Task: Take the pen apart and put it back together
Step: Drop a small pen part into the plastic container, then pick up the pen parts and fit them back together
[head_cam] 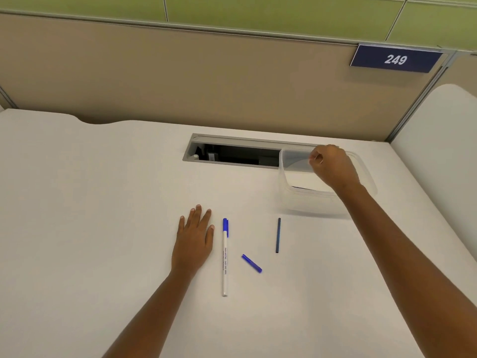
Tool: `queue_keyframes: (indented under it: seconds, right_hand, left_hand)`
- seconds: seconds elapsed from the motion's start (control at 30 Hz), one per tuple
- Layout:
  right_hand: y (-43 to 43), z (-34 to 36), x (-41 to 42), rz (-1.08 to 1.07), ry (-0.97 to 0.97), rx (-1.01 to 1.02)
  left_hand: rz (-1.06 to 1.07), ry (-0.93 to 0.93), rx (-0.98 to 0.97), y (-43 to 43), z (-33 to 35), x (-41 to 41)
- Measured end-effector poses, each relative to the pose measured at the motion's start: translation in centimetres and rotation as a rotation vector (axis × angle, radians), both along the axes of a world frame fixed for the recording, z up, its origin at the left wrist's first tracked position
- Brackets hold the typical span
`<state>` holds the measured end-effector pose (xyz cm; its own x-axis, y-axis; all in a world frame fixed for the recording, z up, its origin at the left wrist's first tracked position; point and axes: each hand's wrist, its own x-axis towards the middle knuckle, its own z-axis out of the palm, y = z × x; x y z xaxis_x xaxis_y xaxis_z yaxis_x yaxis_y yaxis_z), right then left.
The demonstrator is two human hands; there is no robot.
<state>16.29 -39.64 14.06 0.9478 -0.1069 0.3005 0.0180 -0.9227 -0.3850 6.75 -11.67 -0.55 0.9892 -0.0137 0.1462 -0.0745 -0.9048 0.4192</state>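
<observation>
Head view: pen barrel [224, 262] lies lengthwise just beside flat, empty left hand [194, 237]; right hand [333, 167], grip closed over container [291, 200], contents indiscernible, well apart.

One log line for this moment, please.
pen body, blue cap, dark refill: apart on desk | left hand: flat | right hand: over clear container

Your left hand [194, 237] and right hand [333, 166] are both bare, with no gloves, rings or watch on show. Your forearms are bare too, right down to the bottom edge of the view, no sleeve or cuff reaching them. Your fingernails look short and plain, unpainted
</observation>
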Motion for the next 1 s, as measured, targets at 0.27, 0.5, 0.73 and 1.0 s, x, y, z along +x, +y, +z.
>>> queue_keyframes:
  seconds: [0.27, 0.5, 0.73, 1.0]
  right_hand:
    - [7.3, -3.3, -8.7, 0.063, -0.037, 0.187]
    - [14.5, -8.4, -14.3, 0.073, 0.141, 0.291]
    - [17.9, -10.8, -16.6, 0.064, 0.228, 0.239]
    - [18.8, -10.6, -17.3, 0.017, 0.247, 0.186]
  left_hand:
    - [-0.061, 0.006, 0.072, 0.6, 0.0, -1.6]
    - [-0.096, -0.046, -0.012, 1.4, 0.5, -4.1]
    - [-0.154, -0.013, 0.005, 2.9, 0.0, -5.4]
    - [-0.162, 0.009, 0.036, 3.5, -0.1, -6.2]
